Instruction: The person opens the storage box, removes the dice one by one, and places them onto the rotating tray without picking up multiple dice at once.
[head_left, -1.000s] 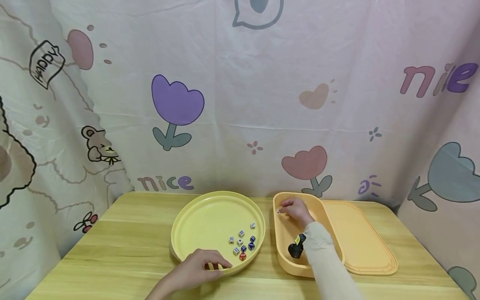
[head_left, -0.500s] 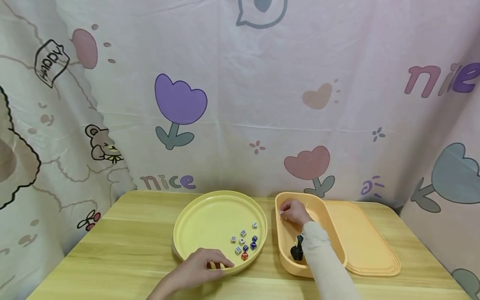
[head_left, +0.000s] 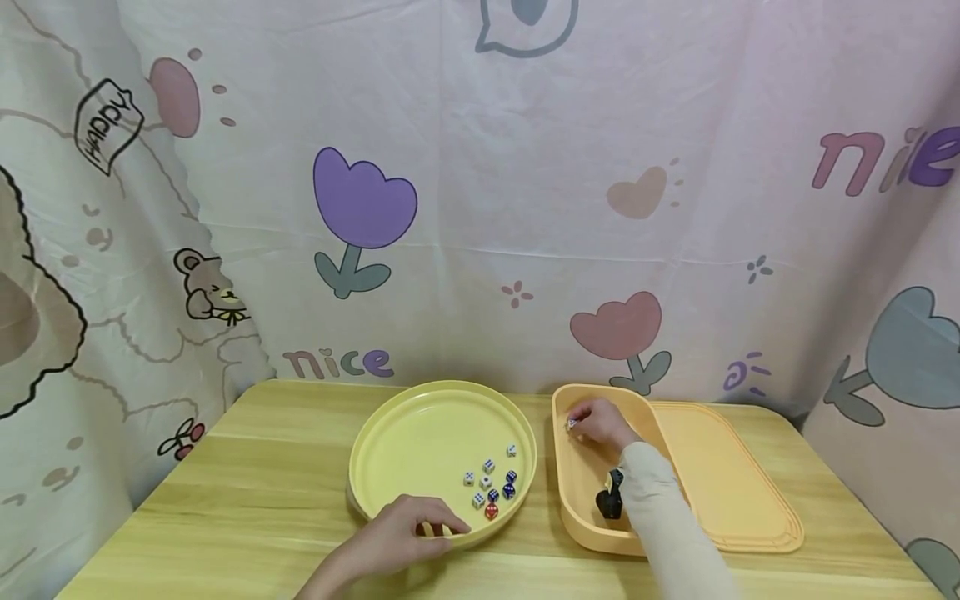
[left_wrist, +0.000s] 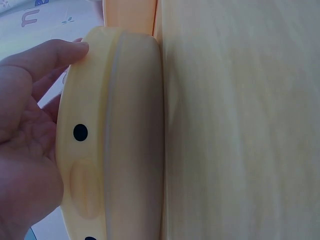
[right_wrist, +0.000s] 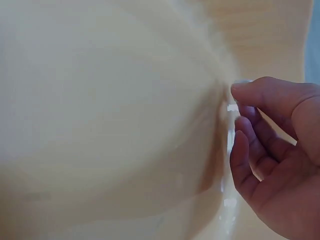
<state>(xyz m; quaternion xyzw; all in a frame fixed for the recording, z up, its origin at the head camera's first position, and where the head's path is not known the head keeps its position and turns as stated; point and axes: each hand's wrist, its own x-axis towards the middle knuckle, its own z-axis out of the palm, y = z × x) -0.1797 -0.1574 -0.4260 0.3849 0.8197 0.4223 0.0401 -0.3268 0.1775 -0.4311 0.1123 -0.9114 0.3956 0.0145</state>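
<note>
In the head view my left hand [head_left: 408,533] holds the near rim of a round yellow tray [head_left: 397,417], thumb outside and fingers over the inner edge. The left wrist view shows that thumb against the tray's side wall [left_wrist: 82,105]. Several small dice lie in the tray's right half: white dice [head_left: 478,500], dark blue dice [head_left: 509,492] and one red die [head_left: 491,511]. Inside the orange box [head_left: 592,539], my right hand [head_left: 606,423] pinches a white die [head_left: 572,423] near the far left wall. Thumb and fingertips mostly cover this die in the right wrist view.
An orange lid [head_left: 738,483] lies flat on the wooden table [head_left: 247,492], right of the box. A black device [head_left: 611,498] sits at my right wrist, over the box. A patterned curtain [head_left: 480,167] hangs behind the table.
My right hand has shifted slightly right inside the box, still with the white die at its fingertips. The left hand stays on the tray rim; the whole head view has drifted a little.
</note>
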